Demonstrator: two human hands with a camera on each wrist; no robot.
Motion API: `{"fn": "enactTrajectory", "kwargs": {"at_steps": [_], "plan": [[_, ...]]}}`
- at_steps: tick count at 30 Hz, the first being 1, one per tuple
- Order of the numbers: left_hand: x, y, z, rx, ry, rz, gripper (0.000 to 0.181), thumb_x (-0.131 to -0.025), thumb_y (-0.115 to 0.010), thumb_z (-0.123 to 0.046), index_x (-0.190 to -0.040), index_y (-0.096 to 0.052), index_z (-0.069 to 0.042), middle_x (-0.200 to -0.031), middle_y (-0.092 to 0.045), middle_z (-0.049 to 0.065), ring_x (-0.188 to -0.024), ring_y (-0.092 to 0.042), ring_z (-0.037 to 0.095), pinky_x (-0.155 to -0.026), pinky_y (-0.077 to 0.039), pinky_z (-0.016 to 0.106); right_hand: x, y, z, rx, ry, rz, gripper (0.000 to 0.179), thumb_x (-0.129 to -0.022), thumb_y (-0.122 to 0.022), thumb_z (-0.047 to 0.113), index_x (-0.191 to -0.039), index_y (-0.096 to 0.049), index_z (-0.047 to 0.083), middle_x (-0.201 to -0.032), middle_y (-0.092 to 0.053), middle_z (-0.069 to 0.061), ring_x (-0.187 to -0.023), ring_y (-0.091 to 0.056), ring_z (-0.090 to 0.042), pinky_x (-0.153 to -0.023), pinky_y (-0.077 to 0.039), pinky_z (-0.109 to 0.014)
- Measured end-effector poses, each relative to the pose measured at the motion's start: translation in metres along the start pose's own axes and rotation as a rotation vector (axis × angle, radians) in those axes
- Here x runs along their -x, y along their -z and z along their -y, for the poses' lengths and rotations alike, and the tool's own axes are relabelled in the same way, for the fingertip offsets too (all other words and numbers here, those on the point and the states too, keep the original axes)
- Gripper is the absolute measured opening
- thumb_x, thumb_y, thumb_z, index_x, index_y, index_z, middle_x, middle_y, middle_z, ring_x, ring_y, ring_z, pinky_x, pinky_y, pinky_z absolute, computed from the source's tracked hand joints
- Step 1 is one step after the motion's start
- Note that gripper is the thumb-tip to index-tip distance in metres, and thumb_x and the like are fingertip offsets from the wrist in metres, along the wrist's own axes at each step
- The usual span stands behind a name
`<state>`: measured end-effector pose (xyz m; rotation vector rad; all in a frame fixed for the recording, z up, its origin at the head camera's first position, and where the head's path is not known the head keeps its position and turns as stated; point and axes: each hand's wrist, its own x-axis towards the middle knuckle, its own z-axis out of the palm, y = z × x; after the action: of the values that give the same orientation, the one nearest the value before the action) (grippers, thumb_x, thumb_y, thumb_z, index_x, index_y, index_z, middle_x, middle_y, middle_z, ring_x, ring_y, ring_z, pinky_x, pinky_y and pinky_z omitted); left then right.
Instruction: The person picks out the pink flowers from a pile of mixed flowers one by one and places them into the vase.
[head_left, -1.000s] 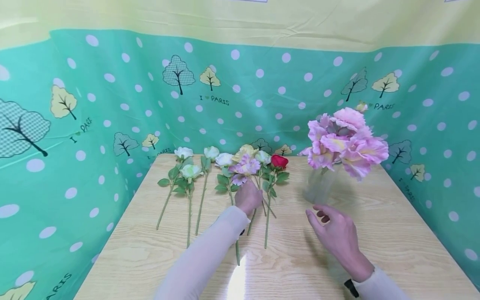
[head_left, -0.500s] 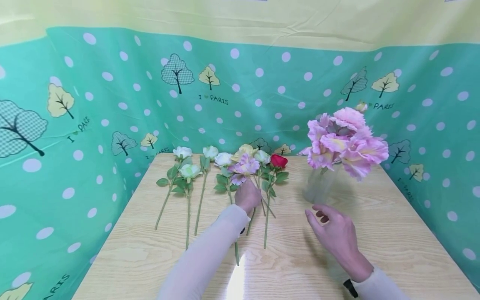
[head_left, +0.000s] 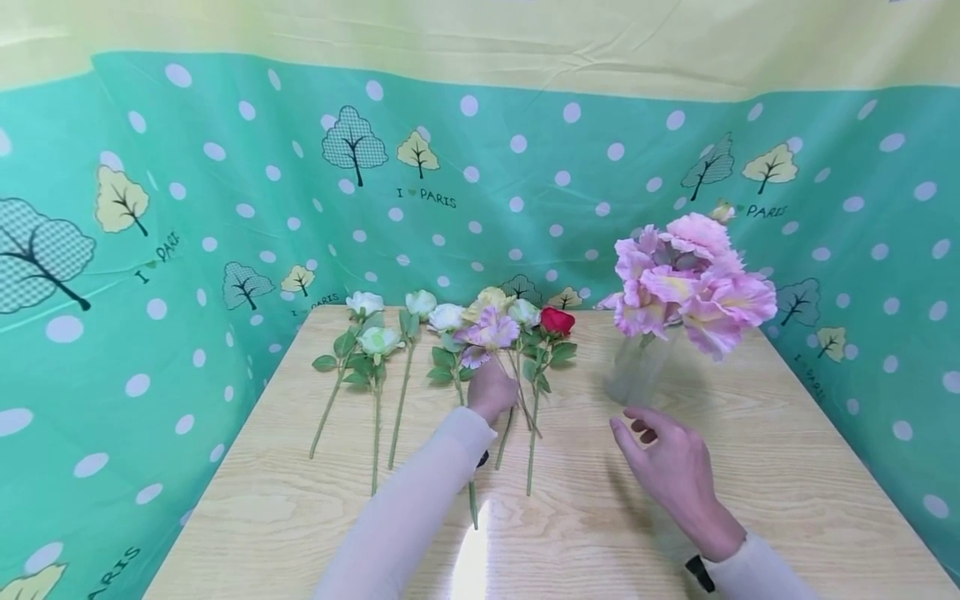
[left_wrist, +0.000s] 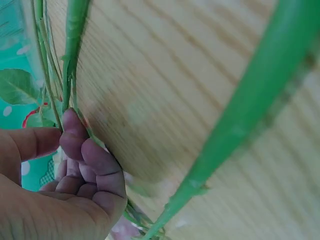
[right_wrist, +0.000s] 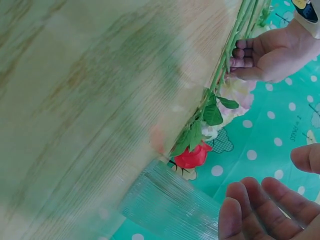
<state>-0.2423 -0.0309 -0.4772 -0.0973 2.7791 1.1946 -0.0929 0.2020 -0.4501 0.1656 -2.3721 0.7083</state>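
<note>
My left hand [head_left: 492,392] is among the row of artificial flowers, just below a light purple flower [head_left: 489,329]. In the left wrist view its thumb and index finger pinch a thin stem [left_wrist: 53,102]; the purple bloom sits right above that hand in the head view. My right hand [head_left: 671,471] is held with relaxed, slightly bent fingers and nothing in it. Just beyond it stands a clear ribbed vase [head_left: 630,379], holding large pink flowers [head_left: 690,283]. In the right wrist view, the vase [right_wrist: 165,200] is close to the fingertips.
A red rose [head_left: 557,322] lies at the right end of the row. White roses [head_left: 381,342] with long green stems lie to the left, and a pale yellow flower [head_left: 491,302] lies behind the purple one. A polka-dot cloth [head_left: 517,179] surrounds the wooden table [head_left: 247,517].
My left hand has shifted slightly, and the thin stem ends beside it have moved a little left. The right hand and the vase look still.
</note>
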Motion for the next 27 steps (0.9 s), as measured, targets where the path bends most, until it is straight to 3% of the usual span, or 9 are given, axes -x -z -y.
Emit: {"fn": "enactTrajectory", "kwargs": {"at_steps": [3, 6, 9, 11, 13, 16, 21, 27], "plan": [[0.002, 0.002, 0.002, 0.054, 0.029, -0.028, 0.030, -0.083, -0.064, -0.003, -0.113, -0.065, 0.000, -0.097, -0.070, 0.015, -0.077, -0.064, 0.028, -0.067, -0.055, 0.039, 0.000, 0.000, -0.001, -0.004, -0.009, 0.002, 0.019, -0.084, -0.083, 0.019, -0.096, -0.079, 0.005, -0.078, -0.075, -0.009, -0.061, -0.067, -0.019, -0.053, -0.054, -0.033], [0.001, 0.003, 0.004, 0.089, 0.054, -0.032, 0.038, -0.080, -0.063, 0.000, -0.118, -0.065, 0.001, -0.097, -0.070, 0.014, -0.072, -0.062, 0.026, -0.061, -0.054, 0.036, 0.000, -0.001, -0.001, -0.005, -0.019, 0.006, 0.019, -0.084, -0.083, 0.019, -0.096, -0.079, 0.005, -0.079, -0.075, -0.009, -0.061, -0.067, -0.018, -0.053, -0.054, -0.034], [0.002, 0.007, 0.004, 0.138, 0.056, -0.016, 0.023, -0.083, -0.060, 0.001, -0.106, -0.066, 0.001, -0.082, -0.067, 0.011, -0.058, -0.055, 0.021, -0.050, -0.048, 0.033, 0.000, -0.001, 0.000, -0.005, -0.026, 0.013, 0.019, -0.084, -0.083, 0.019, -0.097, -0.080, 0.005, -0.079, -0.075, -0.008, -0.061, -0.067, -0.018, -0.053, -0.054, -0.034], [0.003, 0.010, 0.005, 0.174, 0.050, -0.008, 0.007, -0.087, -0.059, 0.000, -0.089, -0.065, -0.003, -0.071, -0.063, 0.007, -0.051, -0.051, 0.017, -0.046, -0.044, 0.030, 0.000, 0.000, 0.000, -0.004, -0.024, 0.014, 0.019, -0.085, -0.083, 0.019, -0.096, -0.080, 0.005, -0.078, -0.075, -0.008, -0.061, -0.067, -0.017, -0.053, -0.054, -0.034], [0.003, 0.013, 0.005, 0.192, 0.044, 0.001, 0.021, -0.090, -0.057, -0.003, -0.070, -0.057, -0.009, -0.059, -0.057, 0.003, -0.045, -0.046, 0.014, -0.042, -0.039, 0.027, 0.000, 0.000, 0.000, -0.004, -0.018, 0.013, 0.019, -0.084, -0.083, 0.019, -0.096, -0.079, 0.004, -0.078, -0.075, -0.009, -0.061, -0.067, -0.018, -0.053, -0.054, -0.035], [0.006, 0.017, 0.005, 0.207, 0.016, -0.004, 0.040, -0.090, -0.056, -0.003, -0.054, -0.045, -0.017, -0.048, -0.049, -0.002, -0.040, -0.039, 0.010, -0.038, -0.032, 0.024, 0.000, 0.000, 0.000, -0.005, -0.006, 0.007, 0.019, -0.084, -0.083, 0.018, -0.096, -0.079, 0.004, -0.078, -0.075, -0.009, -0.061, -0.067, -0.018, -0.053, -0.054, -0.035], [0.011, 0.024, 0.005, 0.142, -0.078, -0.046, 0.046, -0.088, -0.055, -0.002, -0.049, -0.038, -0.020, -0.043, -0.044, -0.006, -0.041, -0.033, 0.010, -0.040, -0.025, 0.023, 0.000, -0.002, 0.000, -0.009, 0.004, 0.004, 0.020, -0.084, -0.084, 0.018, -0.096, -0.079, 0.003, -0.078, -0.075, -0.010, -0.060, -0.067, -0.019, -0.052, -0.055, -0.035], [0.021, 0.033, 0.002, 0.104, -0.132, -0.040, 0.043, -0.091, -0.056, -0.006, -0.052, -0.045, -0.018, -0.046, -0.047, -0.005, -0.044, -0.039, 0.011, -0.044, -0.032, 0.025, -0.001, -0.003, 0.001, -0.010, -0.005, 0.008, 0.020, -0.084, -0.083, 0.018, -0.096, -0.079, 0.003, -0.078, -0.075, -0.009, -0.061, -0.068, -0.020, -0.052, -0.055, -0.035]]}}
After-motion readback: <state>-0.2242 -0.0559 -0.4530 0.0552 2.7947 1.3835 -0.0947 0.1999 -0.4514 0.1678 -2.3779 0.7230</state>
